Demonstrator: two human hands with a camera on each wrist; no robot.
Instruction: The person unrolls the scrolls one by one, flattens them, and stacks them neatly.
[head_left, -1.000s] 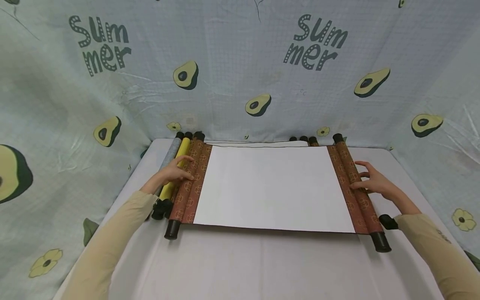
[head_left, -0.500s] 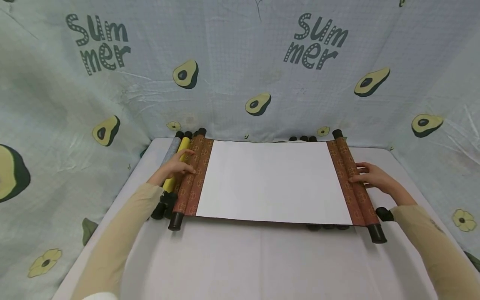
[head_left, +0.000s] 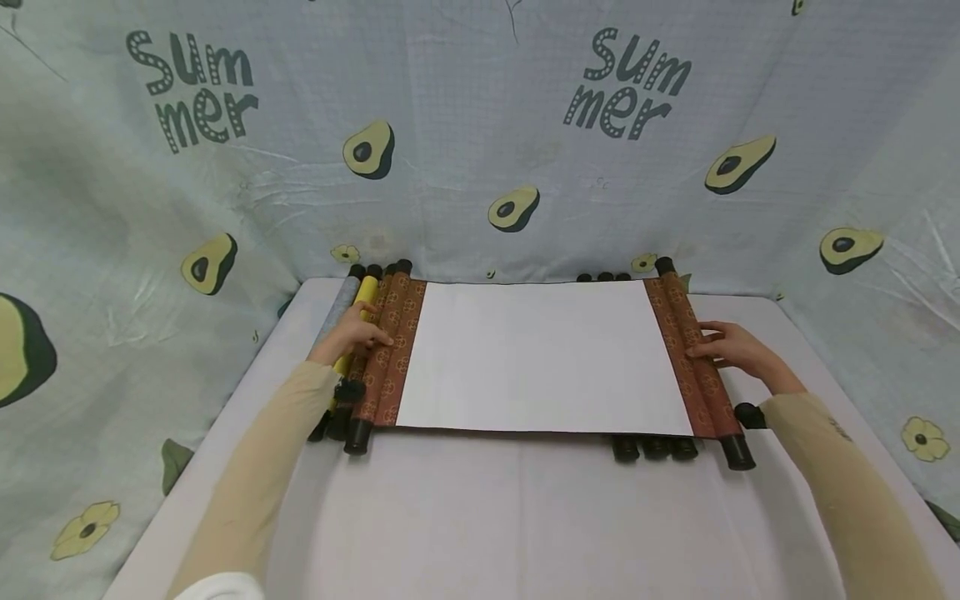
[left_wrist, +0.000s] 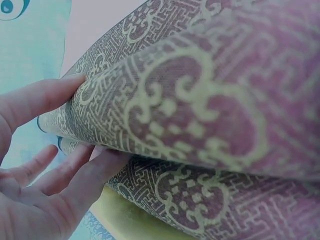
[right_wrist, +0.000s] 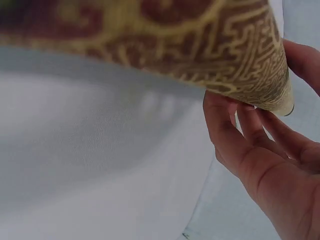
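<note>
A hanging scroll lies opened out between my hands, its blank white sheet [head_left: 532,358] flanked by reddish-brown patterned brocade. My left hand [head_left: 354,332] grips the left roll [head_left: 373,383]; in the left wrist view its thumb [left_wrist: 50,97] lies on top and its fingers [left_wrist: 95,170] reach underneath. At the other end my right hand [head_left: 738,350] holds the right roll [head_left: 716,396], with fingers [right_wrist: 225,120] curled under it in the right wrist view. Black knobs cap both rolls. Shadow shows under the scroll's near edge.
Beside the left roll lie a grey rolled scroll [head_left: 337,312], a yellow one [head_left: 367,289] and a brown patterned one. Several black knobs [head_left: 656,447] poke out beneath the sheet at right. Avocado-print cloth [head_left: 450,125] hangs behind the white table [head_left: 450,517].
Both hands have moved the scroll away from me, and its right end has shifted left. Black knobs now show below its near edge at right.
</note>
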